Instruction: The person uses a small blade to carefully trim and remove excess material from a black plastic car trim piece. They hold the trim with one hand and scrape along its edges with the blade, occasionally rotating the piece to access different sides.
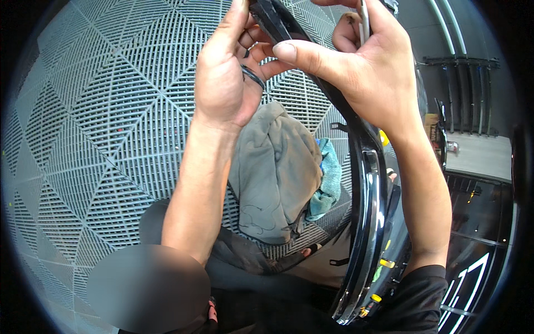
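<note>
Grey grid floor (111, 119), hands (378, 80) at black strip (364, 142)

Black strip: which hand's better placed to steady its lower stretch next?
Right hand, probably, though it holds a pale piece: its forearm flanks that stretch of the black strip; the left hand is farther up.
</note>
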`<state>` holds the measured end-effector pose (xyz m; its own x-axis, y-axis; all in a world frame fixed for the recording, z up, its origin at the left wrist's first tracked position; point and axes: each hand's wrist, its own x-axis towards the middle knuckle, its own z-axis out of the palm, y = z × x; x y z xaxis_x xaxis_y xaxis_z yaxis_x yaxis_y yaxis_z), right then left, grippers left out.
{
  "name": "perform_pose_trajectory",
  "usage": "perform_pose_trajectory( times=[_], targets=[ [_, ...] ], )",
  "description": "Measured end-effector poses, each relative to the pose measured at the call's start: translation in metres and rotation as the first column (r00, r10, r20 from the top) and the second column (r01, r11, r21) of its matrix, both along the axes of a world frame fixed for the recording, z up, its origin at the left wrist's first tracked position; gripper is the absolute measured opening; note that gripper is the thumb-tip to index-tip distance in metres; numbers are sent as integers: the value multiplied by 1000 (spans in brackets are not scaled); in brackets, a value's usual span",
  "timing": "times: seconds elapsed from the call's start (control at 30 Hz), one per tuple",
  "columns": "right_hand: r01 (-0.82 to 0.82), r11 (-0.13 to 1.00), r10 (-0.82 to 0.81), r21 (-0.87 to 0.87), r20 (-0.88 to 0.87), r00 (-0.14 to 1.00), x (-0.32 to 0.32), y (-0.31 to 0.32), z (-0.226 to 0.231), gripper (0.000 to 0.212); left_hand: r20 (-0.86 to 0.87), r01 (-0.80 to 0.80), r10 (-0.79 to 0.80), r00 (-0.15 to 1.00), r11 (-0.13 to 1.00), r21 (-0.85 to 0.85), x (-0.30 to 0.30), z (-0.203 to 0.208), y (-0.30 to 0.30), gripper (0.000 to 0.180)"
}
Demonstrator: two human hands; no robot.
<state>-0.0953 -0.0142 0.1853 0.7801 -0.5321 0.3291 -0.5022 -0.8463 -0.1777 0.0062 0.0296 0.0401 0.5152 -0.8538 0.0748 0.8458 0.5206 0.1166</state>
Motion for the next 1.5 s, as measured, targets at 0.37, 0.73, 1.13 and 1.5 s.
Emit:
perform_pose_trajectory(
  times=[0.37, 0.73, 1.13, 1.5],
  targets=[
    [-452, 880, 439, 144, 115, 891, -21, -37, 28, 49, 300, -60, 81, 950, 995, -78, -3, -6, -3, 44],
    [-105, 951, 186, 289, -270, 945, -95, -19, 35, 25, 197, -83, 69, 978, 995, 63, -10, 15, 3, 62],
    [-277, 961, 264, 9, -336, 904, -98, -10, 16, 32, 256, -132, 108, 961, 988, 79, -5, 10, 3, 51],
    [-257, 965, 221, -48, -377, 900, -110, 0, 12, 25, 272, -148, 109, 956, 981, 128, -5, 10, 4, 48]
  ],
)
